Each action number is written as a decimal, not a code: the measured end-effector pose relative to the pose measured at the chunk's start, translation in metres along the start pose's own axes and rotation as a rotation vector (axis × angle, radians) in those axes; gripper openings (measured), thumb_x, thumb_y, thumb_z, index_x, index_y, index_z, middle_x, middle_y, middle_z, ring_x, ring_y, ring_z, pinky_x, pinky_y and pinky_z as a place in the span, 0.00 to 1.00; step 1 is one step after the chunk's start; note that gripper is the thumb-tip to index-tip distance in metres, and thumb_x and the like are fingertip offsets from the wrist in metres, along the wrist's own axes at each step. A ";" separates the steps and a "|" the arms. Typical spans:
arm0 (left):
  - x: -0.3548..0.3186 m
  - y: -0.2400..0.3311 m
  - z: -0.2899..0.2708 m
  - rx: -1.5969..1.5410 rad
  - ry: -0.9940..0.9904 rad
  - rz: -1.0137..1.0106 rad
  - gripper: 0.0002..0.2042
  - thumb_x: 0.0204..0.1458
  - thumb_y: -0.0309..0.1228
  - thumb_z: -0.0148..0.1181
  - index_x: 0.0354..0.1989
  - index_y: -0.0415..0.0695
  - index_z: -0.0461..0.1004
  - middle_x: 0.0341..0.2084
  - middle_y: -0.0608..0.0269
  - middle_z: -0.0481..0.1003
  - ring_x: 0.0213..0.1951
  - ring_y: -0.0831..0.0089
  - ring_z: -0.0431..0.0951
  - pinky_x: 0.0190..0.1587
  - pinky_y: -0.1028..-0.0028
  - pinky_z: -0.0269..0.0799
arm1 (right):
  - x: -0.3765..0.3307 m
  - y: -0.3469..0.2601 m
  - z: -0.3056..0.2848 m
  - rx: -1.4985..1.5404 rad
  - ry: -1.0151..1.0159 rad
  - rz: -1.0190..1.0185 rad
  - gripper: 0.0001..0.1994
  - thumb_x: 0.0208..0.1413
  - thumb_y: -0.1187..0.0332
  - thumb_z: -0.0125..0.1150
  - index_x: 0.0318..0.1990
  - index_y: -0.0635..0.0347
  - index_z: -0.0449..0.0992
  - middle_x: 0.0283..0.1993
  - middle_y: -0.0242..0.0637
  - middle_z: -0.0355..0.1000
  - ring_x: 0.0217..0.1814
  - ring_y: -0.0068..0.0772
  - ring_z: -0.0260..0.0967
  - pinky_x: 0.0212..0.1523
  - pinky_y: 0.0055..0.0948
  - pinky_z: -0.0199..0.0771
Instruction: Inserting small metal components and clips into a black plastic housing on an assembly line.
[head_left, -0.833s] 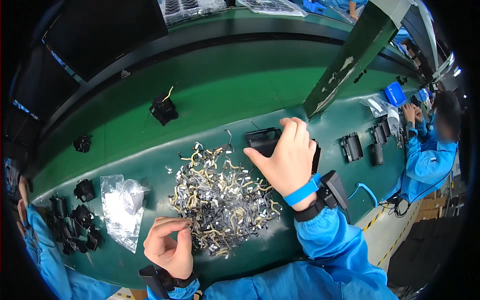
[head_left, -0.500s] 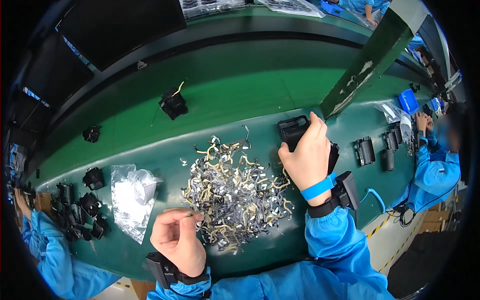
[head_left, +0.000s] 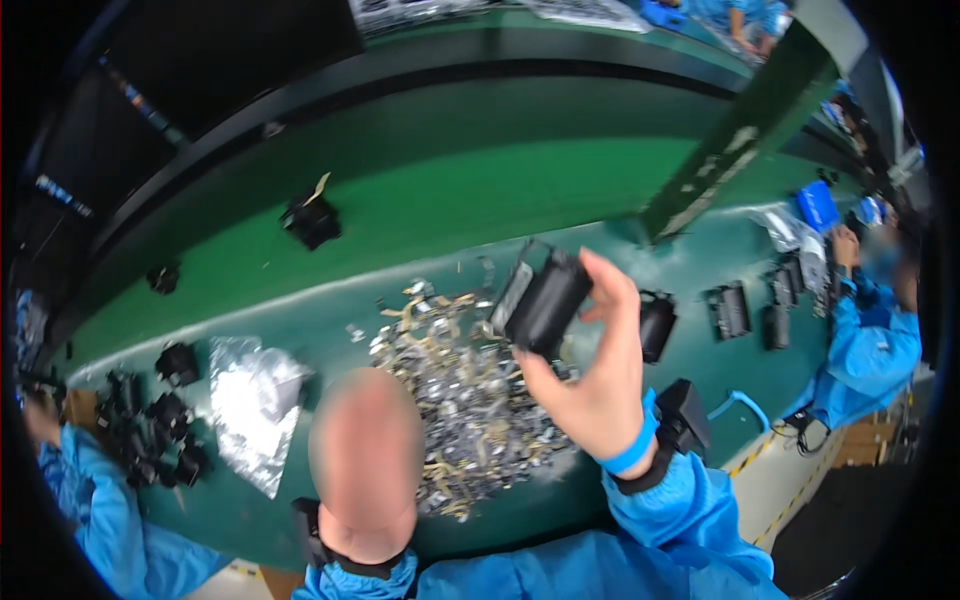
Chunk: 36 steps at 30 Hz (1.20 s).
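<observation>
Shifted leftward and turned to a slant since the earlier frame: one black case [head_left: 550,303], carried by the right hand [head_left: 597,385] toward the heap. Contents, left to right: co-worker's blue sleeve [head_left: 125,515], at the near left edge; cluster of black parts [head_left: 165,425], loosely grouped on the green table [head_left: 255,525]; one small black part [head_left: 163,279], alone on the raised strip behind; one clear plastic bag [head_left: 250,410], flat, with glare; one black part with a yellow strip [head_left: 312,222], farther back; left hand [head_left: 367,475], heavily blurred, at the heap's left edge, its grip and any contents impossible to tell; one heap of short cables [head_left: 485,415], grey, white and yellow, spread mid-table. Black case, tilted, at the heap's upper right edge, held between right thumb and fingers, which are spread to its width; blue band [head_left: 632,447] at that wrist. Second black case [head_left: 656,325], just beyond the right hand; several black cases [head_left: 732,310], farther right; one blue bin [head_left: 817,206], near a seated co-worker [head_left: 850,345] in blue.
</observation>
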<state>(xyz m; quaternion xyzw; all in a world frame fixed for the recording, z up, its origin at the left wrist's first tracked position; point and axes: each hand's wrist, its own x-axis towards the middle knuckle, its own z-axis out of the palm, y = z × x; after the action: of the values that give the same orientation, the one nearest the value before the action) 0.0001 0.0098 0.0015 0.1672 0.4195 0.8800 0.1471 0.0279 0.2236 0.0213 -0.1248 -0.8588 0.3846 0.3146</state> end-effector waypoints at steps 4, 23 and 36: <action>0.003 -0.002 0.011 0.058 -0.079 -0.100 0.36 0.58 0.59 0.45 0.71 0.58 0.47 0.71 0.45 0.37 0.72 0.56 0.38 0.69 0.61 0.41 | -0.034 -0.006 0.013 0.199 -0.200 -0.009 0.41 0.33 0.75 0.72 0.59 0.63 0.58 0.56 0.52 0.58 0.56 0.50 0.60 0.47 0.38 0.69; -0.003 -0.025 0.018 0.095 -0.187 -0.245 0.36 0.57 0.62 0.40 0.68 0.54 0.57 0.71 0.52 0.28 0.70 0.48 0.44 0.68 0.51 0.41 | -0.048 -0.007 0.023 0.328 -0.124 -0.001 0.43 0.28 0.73 0.77 0.56 0.63 0.58 0.53 0.52 0.58 0.54 0.51 0.60 0.53 0.44 0.66; -0.005 -0.024 0.015 0.350 -0.237 -0.162 0.39 0.56 0.63 0.40 0.66 0.44 0.61 0.71 0.43 0.32 0.71 0.49 0.34 0.69 0.50 0.30 | -0.040 -0.006 0.018 0.235 -0.180 0.012 0.44 0.28 0.77 0.74 0.57 0.60 0.55 0.56 0.49 0.53 0.54 0.41 0.57 0.53 0.36 0.63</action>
<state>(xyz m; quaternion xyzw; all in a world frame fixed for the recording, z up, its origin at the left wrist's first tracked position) 0.0138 0.0328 -0.0098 0.2581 0.5575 0.7535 0.2343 0.0473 0.1909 -0.0010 -0.0570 -0.8317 0.4942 0.2466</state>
